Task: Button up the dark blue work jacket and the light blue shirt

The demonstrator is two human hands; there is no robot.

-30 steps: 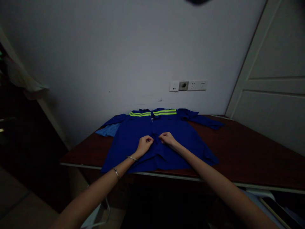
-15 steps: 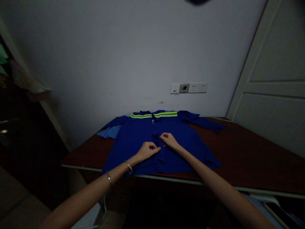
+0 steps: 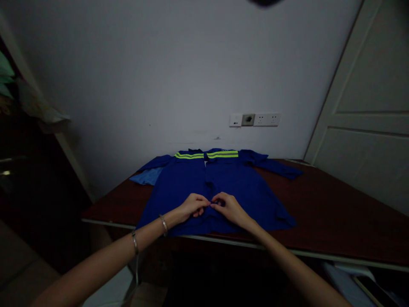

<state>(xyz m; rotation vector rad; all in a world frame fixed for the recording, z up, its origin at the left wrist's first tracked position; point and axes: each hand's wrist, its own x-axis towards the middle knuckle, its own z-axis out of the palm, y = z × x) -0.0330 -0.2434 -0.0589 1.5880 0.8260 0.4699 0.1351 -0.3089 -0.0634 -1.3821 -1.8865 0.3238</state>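
A blue shirt is laid out front up on a dark reddish table, its collar end toward the wall and its hem along the near edge. Its chest is crossed by yellow-green and grey stripes, divided at the front opening. Small folds are raised along that opening, at the lower part of which both hands are placed. The fabric is pinched there between thumb and fingers by the left hand and by the right hand, their fingertips nearly meeting; whether a button is held cannot be told. Two bracelets are worn on the left arm. A light blue cloth is partly covered by the sleeve at the left. Beyond the shirt, a row of sockets is mounted on the wall, and at the right a pale panelled door is seen.
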